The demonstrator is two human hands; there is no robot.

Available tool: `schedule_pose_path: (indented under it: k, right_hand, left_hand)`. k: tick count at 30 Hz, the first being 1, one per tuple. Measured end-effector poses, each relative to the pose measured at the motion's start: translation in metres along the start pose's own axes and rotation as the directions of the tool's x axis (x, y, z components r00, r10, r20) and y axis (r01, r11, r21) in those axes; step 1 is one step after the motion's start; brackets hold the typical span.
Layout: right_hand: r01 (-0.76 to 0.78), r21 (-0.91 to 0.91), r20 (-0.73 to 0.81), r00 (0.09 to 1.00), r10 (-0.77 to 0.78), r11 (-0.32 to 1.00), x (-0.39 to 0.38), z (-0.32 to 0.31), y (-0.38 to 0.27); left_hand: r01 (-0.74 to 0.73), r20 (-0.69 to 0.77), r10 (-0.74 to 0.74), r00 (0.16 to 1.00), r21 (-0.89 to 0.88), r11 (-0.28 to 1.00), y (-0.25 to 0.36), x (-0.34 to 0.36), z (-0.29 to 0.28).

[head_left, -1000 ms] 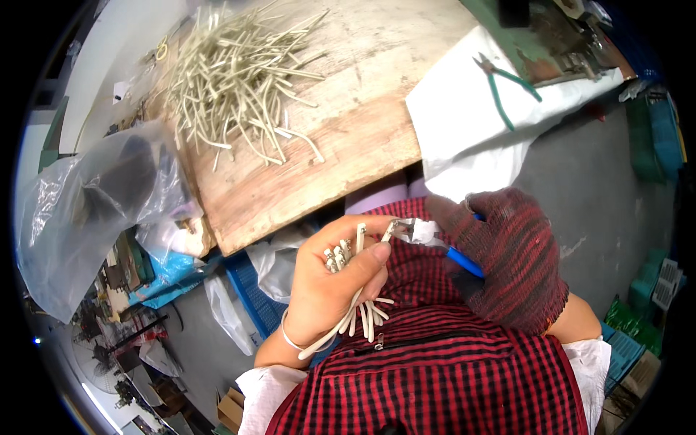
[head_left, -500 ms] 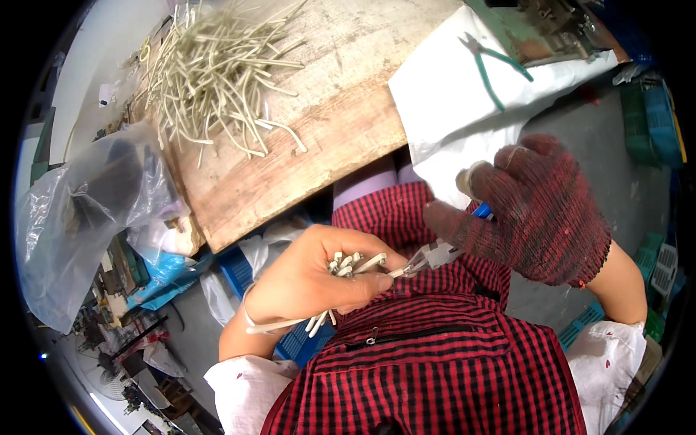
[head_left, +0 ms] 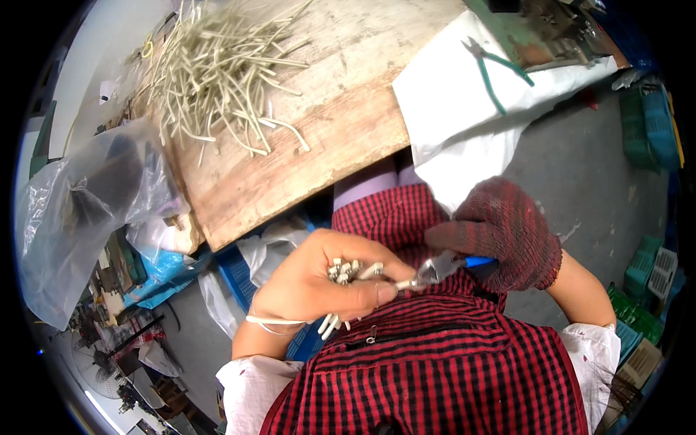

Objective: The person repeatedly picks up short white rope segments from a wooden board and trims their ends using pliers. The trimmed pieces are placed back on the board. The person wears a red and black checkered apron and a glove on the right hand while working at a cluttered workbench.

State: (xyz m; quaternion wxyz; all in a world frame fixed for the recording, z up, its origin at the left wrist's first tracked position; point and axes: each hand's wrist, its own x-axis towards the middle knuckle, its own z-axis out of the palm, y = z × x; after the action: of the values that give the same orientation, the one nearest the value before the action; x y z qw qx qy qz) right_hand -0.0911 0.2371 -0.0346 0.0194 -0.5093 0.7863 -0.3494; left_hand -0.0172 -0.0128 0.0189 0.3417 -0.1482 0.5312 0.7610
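Observation:
Bare and closed, my left hand grips a bunch of short cream wires. Small metal ends stick up between its thumb and fingers. One wire's tip pokes out past the thumb to the jaws of blue-handled pliers. My right hand, in a dark red and black knitted glove, is wrapped round the pliers' handles. Whether the jaws bite on the wire is too blurred to tell. Both hands are above my red and black checked apron.
Ahead is a wooden table bearing a heap of cream wires. Green-handled cutters lie on a white sheet at the far right. A clear plastic bag hangs at the left; plastic baskets stand at the right.
My right hand has moved down and inward, its fingers closing from a spread grip round the pliers' handles. The left hand and the bunch have shifted slightly right.

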Motion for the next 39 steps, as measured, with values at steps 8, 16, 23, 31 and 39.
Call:
schedule_pose_path:
  k: [8,16,23,31,39]
  right_hand:
    - [0.149,-0.514,0.281,0.960,0.002,0.845,0.022,-0.041,-0.021]
    - [-0.349,0.297,0.098,0.937,0.335,0.889,-0.009,0.002,-0.013]
    - [-0.588,0.425,0.008,0.763,0.646,0.689,-0.038,0.019,-0.007]
    - [-0.626,0.677,0.153,0.634,0.758,0.387,-0.028,0.024,-0.014]
    - [-0.632,0.721,0.171,0.559,0.811,0.284,-0.048,0.024,-0.010]
  left_hand:
    - [-0.001,-0.088,0.019,0.996,0.194,0.981,0.002,0.002,0.001]
    - [-0.313,0.013,0.313,0.950,0.023,0.950,-0.025,-0.005,-0.014]
    - [0.315,-0.066,0.867,0.494,0.943,-0.108,0.028,0.045,-0.135]
    - [0.367,-0.390,0.776,0.495,0.904,0.219,0.023,0.138,-0.080]
    - [0.033,0.257,0.791,0.555,0.944,-0.329,0.030,0.090,-0.084]
